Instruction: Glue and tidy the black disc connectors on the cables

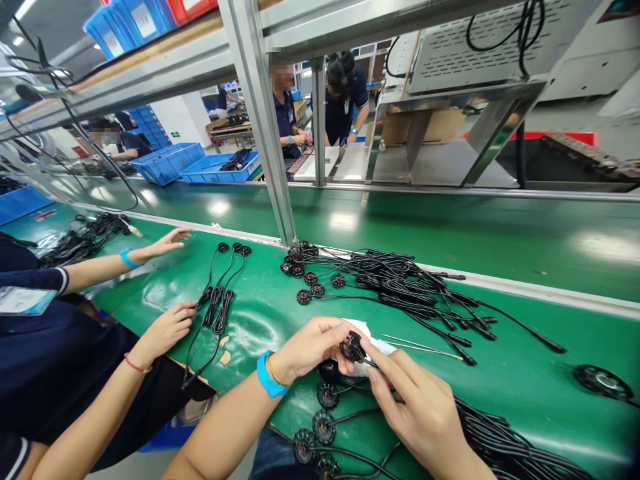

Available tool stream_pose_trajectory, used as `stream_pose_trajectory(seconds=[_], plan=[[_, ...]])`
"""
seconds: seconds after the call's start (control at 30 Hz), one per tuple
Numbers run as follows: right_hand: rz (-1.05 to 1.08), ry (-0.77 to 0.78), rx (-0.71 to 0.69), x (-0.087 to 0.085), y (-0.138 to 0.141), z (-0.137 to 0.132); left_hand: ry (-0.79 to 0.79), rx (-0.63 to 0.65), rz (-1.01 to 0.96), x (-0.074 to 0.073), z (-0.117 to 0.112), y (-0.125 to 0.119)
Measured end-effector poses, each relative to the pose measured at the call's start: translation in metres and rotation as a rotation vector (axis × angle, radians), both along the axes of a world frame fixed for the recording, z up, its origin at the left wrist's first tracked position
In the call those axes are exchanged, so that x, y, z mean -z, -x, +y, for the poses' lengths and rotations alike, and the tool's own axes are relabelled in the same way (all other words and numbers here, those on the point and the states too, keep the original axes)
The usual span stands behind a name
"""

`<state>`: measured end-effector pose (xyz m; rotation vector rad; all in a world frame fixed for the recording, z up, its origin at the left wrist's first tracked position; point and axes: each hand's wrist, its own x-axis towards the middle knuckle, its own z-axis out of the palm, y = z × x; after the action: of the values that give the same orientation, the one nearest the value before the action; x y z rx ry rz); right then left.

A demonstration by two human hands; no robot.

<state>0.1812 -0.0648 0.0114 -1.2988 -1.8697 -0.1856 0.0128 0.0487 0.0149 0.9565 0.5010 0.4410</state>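
In front of me, my left hand (323, 343) pinches a round black cable end (353, 347) between thumb and fingers. My right hand (417, 393) is closed at the same part, its index fingertip and thumb on the black cable (369, 363) where it leaves the round end. Just behind both hands lies a crumpled white cloth or paper (361, 327), partly covered by them. Below them, several cables with round, ribbed black ends (325, 425) lie near the table edge, their cords running right beneath my right hand.
Beyond my hands is a heap of black cables (395, 280), with thin metal rods (425, 348) nearer. A round black part (603, 381) lies far right. On the left a co-worker's hand (173, 327) touches bundled cables (220, 307). A metal post (265, 127) rises behind the green table.
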Motion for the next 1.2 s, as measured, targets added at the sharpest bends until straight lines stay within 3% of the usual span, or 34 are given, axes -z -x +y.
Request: stream_pose_trajectory(seconds=[0.13, 0.27, 0.37, 0.57, 1.0, 1.2], plan=[[0.009, -0.005, 0.006, 0.003, 0.001, 0.0, -0.042, -0.018, 0.029, -0.001, -0.001, -0.001], [0.162, 0.136, -0.039, 0.003, 0.004, 0.004, -0.208, -0.059, 0.141, -0.005, -0.002, 0.001], [0.164, 0.18, -0.045, 0.0, 0.005, 0.006, -0.266, -0.104, 0.158, -0.006, -0.002, 0.002], [0.262, 0.067, 0.056, -0.006, 0.002, 0.003, -0.154, -0.095, 0.031, -0.005, 0.0, 0.001], [0.341, 0.055, 0.049, -0.015, 0.005, 0.0, -0.054, -0.018, 0.03, -0.006, -0.001, 0.0], [0.186, -0.029, 0.082, -0.008, -0.001, -0.001, -0.027, 0.021, 0.09, 0.002, 0.002, 0.001]])
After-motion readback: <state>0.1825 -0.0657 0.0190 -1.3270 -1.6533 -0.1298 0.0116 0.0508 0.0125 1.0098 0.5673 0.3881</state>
